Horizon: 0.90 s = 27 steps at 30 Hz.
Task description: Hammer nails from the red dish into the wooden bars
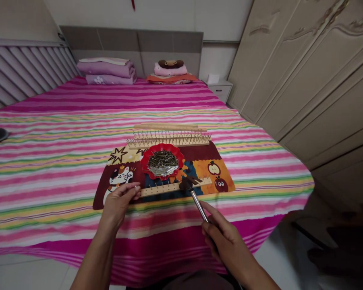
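Note:
My left hand [120, 201] pinches the left end of a wooden strip [160, 189] that lies across the near part of a patterned mat [228, 173]. A few nails stand upright in that strip, and small holes run along it. In my right hand [222, 233] is a claw hammer [198, 204], gripped by its handle. Its dark head is over the strip, right of the upright nails; whether it touches the wood I cannot tell. Just behind the strip sits a red scalloped bowl [144, 161] full of loose nails [163, 162].
Behind the bowl lie wooden strips studded with upright nails [172, 140], and farther back plain strips [169, 126]. Everything rests on a bed with a striped sheet [63, 161]. Folded bedding [107, 70] is at the headboard. A wardrobe [305, 80] stands at the right.

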Motion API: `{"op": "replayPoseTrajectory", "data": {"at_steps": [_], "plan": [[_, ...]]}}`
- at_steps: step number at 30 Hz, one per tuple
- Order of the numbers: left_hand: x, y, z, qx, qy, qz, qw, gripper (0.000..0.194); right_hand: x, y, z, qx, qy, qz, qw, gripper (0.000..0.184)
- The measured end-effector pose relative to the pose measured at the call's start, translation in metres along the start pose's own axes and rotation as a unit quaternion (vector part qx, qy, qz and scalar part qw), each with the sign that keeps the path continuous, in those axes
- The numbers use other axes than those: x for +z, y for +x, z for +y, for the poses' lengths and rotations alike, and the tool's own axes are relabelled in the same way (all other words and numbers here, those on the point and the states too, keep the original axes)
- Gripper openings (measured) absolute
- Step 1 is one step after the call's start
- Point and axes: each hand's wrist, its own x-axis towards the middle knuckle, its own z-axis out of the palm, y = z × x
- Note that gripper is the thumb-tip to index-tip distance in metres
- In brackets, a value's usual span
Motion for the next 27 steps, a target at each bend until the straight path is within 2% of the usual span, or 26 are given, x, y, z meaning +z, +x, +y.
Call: {"op": "replayPoseTrajectory", "data": {"at_steps": [3,7,17,22,27], "plan": [[0.001,0.005,-0.01,0.021,0.032,-0.003,0.999,0.044,0.001,0.0,0.001,-0.001,-0.001,0.002,1.0,0.056],[0.005,0.009,-0.019,-0.002,0.056,-0.01,0.998,0.05,0.001,0.002,0.001,0.004,-0.004,0.001,1.0,0.056],[0.007,0.01,-0.02,0.007,0.136,-0.007,0.991,0.047,0.001,0.003,0.002,0.009,-0.009,-0.015,1.0,0.058],[0.009,0.006,-0.021,0.054,0.21,0.001,0.976,0.036,0.005,0.004,0.0,-0.001,-0.014,-0.053,0.999,0.054],[0.01,0.005,-0.023,0.079,0.252,0.012,0.964,0.029,0.028,0.014,-0.013,-0.024,-0.006,-0.112,0.993,0.043]]}}
